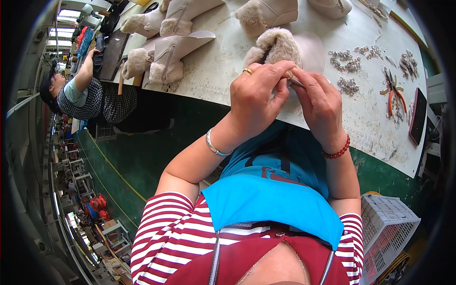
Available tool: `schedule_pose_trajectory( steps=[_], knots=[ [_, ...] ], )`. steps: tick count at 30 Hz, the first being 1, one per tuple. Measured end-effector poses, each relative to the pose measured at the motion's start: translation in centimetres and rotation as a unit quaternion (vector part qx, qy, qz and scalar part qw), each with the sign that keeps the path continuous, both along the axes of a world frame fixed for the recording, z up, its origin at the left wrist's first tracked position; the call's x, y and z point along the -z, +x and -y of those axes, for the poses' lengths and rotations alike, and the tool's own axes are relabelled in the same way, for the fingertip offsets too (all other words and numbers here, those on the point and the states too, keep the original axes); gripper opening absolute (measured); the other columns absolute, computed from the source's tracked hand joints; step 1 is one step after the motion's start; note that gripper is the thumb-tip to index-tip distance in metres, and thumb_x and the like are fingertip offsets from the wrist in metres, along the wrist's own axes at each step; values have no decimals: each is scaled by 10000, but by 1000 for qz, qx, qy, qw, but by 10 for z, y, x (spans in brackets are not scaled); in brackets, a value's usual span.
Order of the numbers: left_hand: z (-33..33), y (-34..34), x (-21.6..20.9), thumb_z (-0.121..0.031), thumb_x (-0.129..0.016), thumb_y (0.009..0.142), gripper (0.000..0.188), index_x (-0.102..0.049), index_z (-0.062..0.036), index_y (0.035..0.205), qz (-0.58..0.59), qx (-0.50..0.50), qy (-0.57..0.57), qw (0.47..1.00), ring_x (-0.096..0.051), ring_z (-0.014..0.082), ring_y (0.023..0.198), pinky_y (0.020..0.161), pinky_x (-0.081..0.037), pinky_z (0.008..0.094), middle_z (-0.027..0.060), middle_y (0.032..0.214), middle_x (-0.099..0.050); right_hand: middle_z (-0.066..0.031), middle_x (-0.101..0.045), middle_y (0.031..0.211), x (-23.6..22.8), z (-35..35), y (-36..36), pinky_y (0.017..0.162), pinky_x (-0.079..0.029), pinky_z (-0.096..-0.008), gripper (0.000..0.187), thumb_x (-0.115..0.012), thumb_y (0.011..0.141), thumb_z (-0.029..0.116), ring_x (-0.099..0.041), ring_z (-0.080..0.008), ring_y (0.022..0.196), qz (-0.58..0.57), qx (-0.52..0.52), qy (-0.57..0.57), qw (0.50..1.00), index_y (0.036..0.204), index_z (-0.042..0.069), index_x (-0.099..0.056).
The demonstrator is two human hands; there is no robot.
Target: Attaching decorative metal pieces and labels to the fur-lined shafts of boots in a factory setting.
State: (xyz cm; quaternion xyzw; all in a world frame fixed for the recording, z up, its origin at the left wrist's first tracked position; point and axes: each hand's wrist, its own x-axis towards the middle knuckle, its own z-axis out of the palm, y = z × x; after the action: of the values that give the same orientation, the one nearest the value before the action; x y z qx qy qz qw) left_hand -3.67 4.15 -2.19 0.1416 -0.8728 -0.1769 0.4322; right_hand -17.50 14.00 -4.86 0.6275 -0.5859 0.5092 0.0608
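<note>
A beige ankle boot (pixel 312 53) with a fluffy fur cuff (pixel 283 45) lies at the table's near edge, under my hands. My left hand (pixel 256 95) is closed, thumb and fingers pinching at the boot's near side just below the fur. Against it, my right hand (pixel 319 99) is closed too, with its fingertips meeting the left ones. A small greyish edge shows between the right fingers; what it belongs to I cannot make out. The fingers hide the pinched spot and part of the boot.
More fur-trimmed boots (pixel 173 57) lie to the left and at the back. Small metal buckles or rings (pixel 346 61) lie in piles on the right, near orange-handled pliers (pixel 393 92) and a dark phone (pixel 417 116). A white crate (pixel 387 228) stands below right. Another person (pixel 78 95) works at far left.
</note>
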Motion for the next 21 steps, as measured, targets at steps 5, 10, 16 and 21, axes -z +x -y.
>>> schedule_pose_trajectory(
  steps=[5, 10, 16, 21],
  knots=[
    [4, 0, 6, 38, -693, 774, 496, -634, -63, 1256, -12, 14, -24, 1000, -647, 263, 689, 620, -531, 346, 101, 862, -696, -150, -679, 974, -2, 2, -8, 700, -541, -391, 388, -675, 858, 8, -667, -315, 827, 1, -16, 27, 1000, 1242, 43, -636],
    [3, -3, 4, 33, -689, 784, 527, -612, -69, 1295, -12, 8, -33, 999, -630, 273, 645, 613, -527, 351, 111, 839, -682, -153, -690, 993, -6, 3, -14, 721, -548, -378, 378, -674, 866, 13, -678, -310, 849, 23, -57, 29, 998, 1241, 39, -638],
    [3, -3, 3, 37, -675, 792, 559, -586, -84, 1330, -3, 10, -30, 999, -642, 284, 659, 598, -536, 361, 107, 844, -682, -150, -696, 987, -5, 5, -18, 735, -554, -368, 373, -683, 856, 2, -683, -306, 851, 38, -79, 30, 996, 1227, 32, -644],
    [3, -4, 1, 40, -672, 795, 557, -585, -83, 1331, -5, 26, -14, 1000, -683, 278, 724, 628, -561, 363, 105, 877, -697, -149, -696, 984, -5, 6, -21, 733, -555, -367, 384, -688, 847, -11, -684, -301, 846, 48, -94, 29, 994, 1226, 31, -644]
  ],
)
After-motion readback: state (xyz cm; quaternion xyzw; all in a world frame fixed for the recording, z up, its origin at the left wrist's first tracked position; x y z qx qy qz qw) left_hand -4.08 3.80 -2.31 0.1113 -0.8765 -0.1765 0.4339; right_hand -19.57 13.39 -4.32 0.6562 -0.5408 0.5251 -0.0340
